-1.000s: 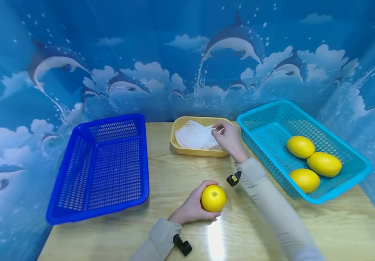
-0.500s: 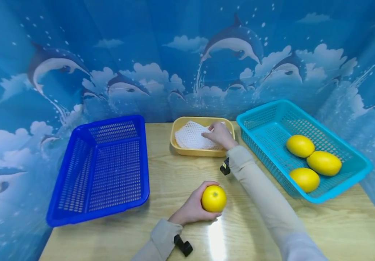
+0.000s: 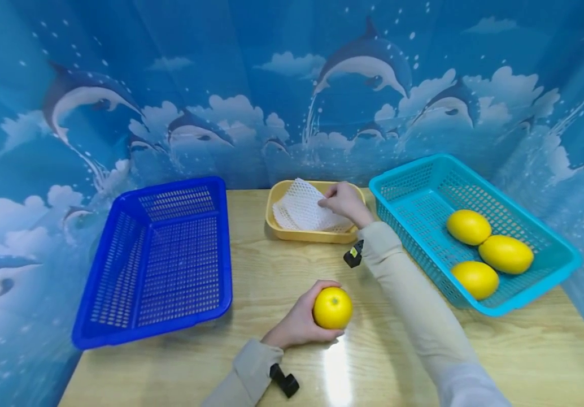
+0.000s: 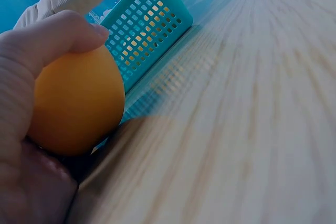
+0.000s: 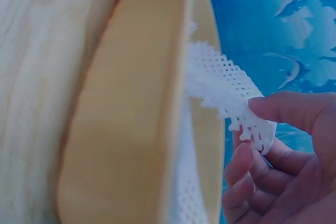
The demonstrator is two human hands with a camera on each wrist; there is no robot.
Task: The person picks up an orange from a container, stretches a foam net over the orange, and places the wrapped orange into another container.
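Note:
My left hand (image 3: pixel 304 319) grips a round yellow fruit (image 3: pixel 332 308) low over the table, thumb and fingers curled round its sides. In the left wrist view the same fruit (image 4: pixel 79 100) looks orange, close above the wood. At the back, my right hand (image 3: pixel 345 202) pinches a white foam fruit net (image 3: pixel 302 206) at its edge, over a small yellow tray (image 3: pixel 312 236). The right wrist view shows the net (image 5: pixel 231 85) between thumb and fingers, partly raised above the tray's rim. More white netting (image 5: pixel 189 203) lies inside the tray.
A dark blue basket (image 3: pixel 152 333) stands at the left. At the right, a turquoise basket (image 3: pixel 409 249) holds three yellow fruits (image 3: pixel 505 254). A dolphin-printed curtain (image 3: pixel 271 85) hangs behind the wooden table (image 3: pixel 266 271).
My right hand has moved left over the tray and now pinches a net, whose far corner has risen above the tray's back rim. My left hand has stayed put with the fruit.

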